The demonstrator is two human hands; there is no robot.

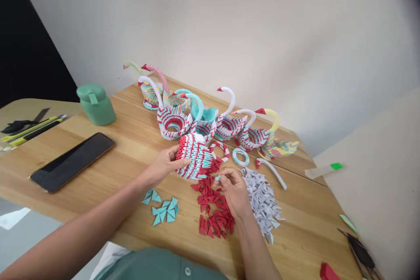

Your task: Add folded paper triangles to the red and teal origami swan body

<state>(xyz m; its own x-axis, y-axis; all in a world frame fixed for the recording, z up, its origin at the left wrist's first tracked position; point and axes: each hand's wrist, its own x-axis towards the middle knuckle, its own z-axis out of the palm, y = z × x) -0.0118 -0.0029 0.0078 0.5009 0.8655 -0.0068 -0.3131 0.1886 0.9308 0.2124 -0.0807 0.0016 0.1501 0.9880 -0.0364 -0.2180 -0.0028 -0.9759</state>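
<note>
A red, white and turquoise body of folded paper pieces (194, 157) is gripped at its left side by my left hand (166, 165), tilted above the table. Just right of it, my right hand (232, 188) pinches a small turquoise folded paper piece (218, 178) between thumb and fingers. Beneath that hand spreads a pile of red folded pieces (215, 218). To its right lies a heap of white folded pieces (262, 201). Several loose turquoise triangles (166, 211) rest below my left wrist.
Finished paper swans (173, 122) stand in rows behind. Nearby lie a red-and-white ring (224, 157), a turquoise-and-white ring (240, 157) and a white swan neck (274, 174). At left are a phone (72, 162) and a green container (96, 107); scissors (361, 251) lie far right.
</note>
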